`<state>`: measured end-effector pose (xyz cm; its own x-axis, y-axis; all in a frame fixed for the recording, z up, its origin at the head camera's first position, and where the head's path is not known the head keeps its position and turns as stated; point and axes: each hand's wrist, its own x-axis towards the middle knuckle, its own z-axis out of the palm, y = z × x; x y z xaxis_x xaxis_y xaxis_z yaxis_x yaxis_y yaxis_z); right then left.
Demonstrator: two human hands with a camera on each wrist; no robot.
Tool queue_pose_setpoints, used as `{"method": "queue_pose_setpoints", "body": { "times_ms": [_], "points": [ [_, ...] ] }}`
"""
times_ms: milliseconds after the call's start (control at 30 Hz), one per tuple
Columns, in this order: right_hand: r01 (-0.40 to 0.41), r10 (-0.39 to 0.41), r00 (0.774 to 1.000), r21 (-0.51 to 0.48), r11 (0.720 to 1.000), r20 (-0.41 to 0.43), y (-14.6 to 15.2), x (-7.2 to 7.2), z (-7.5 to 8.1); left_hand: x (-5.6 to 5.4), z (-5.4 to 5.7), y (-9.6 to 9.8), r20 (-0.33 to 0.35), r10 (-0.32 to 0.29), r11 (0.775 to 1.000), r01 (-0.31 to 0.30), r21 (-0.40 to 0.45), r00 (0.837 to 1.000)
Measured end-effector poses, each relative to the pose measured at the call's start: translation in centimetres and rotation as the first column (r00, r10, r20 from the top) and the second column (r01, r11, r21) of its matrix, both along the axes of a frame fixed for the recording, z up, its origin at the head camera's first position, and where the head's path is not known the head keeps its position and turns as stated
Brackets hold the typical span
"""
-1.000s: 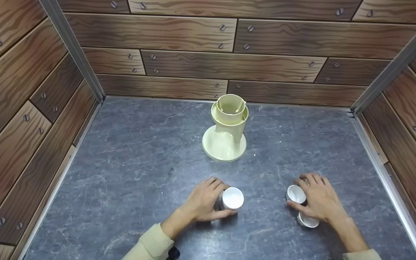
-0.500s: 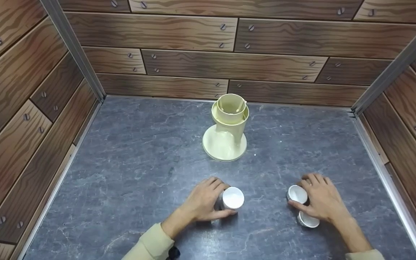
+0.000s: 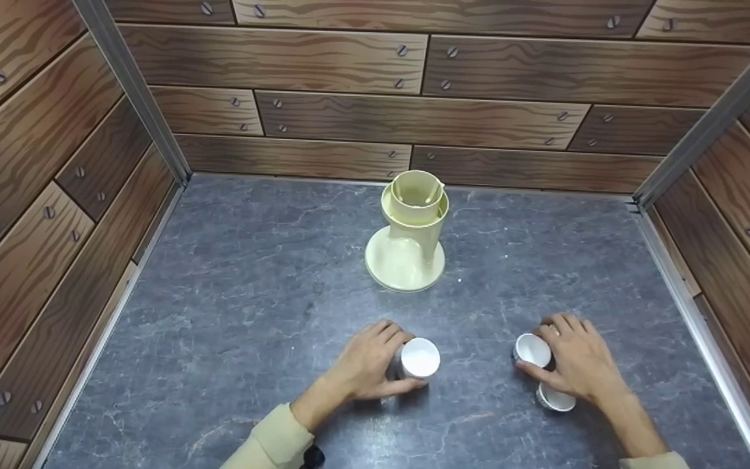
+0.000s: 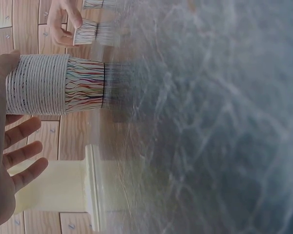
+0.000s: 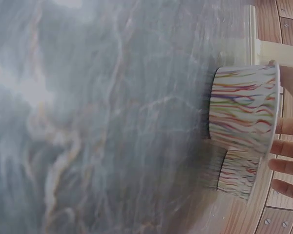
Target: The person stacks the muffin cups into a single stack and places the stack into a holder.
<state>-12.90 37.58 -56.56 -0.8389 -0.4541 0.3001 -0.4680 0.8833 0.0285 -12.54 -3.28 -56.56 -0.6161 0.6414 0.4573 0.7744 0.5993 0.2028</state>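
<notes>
My left hand point(image 3: 372, 361) curls thumb and index finger round a stack of nested white paper cups point(image 3: 420, 358). In the left wrist view this stack point(image 4: 56, 85), with wavy coloured stripes on its bottom cup, stands upright on the table; the other fingers extend beside it. To the right, my right hand point(image 3: 573, 358) pinches a single white paper cup point(image 3: 531, 352) by its rim, thumb on the near side. A second paper cup point(image 3: 556, 398) stands partly under that hand. Both striped paper cups point(image 5: 241, 105) show standing upright in the right wrist view.
A cream plastic stand point(image 3: 404, 257) with a round base and an upright double-walled cylinder stands toward the back of the dark marbled table point(image 3: 245, 260). Wood-patterned walls point(image 3: 323, 117) with metal edging enclose the back and both sides.
The cup in my right hand shifts slightly right, then slightly left again. My left hand and the stack of paper cups stay in place.
</notes>
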Motion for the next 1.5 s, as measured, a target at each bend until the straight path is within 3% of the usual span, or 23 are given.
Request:
{"method": "queue_pose_setpoints", "body": {
  "times_ms": [333, 700, 1067, 1500],
  "points": [
    [-0.015, 0.014, 0.999, -0.036, 0.999, -0.033, -0.7, 0.2, 0.4, 0.0, 0.0, 0.1, -0.018, -0.004, 1.0, 0.004, -0.008, 1.0],
    [-0.045, 0.04, 0.997, -0.076, 0.996, -0.06, -2.0, 0.2, 1.0, -0.1, 0.0, 0.1, 0.016, 0.012, 1.0, -0.012, -0.024, 1.0],
    [-0.075, 0.068, 0.995, -0.097, 0.992, -0.076, -3.1, 0.1, 1.6, -0.1, 0.0, 0.1, -0.032, -0.001, 1.0, 0.0, -0.012, 0.999],
    [-0.117, 0.102, 0.99, -0.166, 0.979, -0.093, -4.5, 0.1, 2.3, 0.1, 0.0, 0.0, -0.014, 0.007, 1.0, -0.007, 0.004, 1.0]
  ]
}}
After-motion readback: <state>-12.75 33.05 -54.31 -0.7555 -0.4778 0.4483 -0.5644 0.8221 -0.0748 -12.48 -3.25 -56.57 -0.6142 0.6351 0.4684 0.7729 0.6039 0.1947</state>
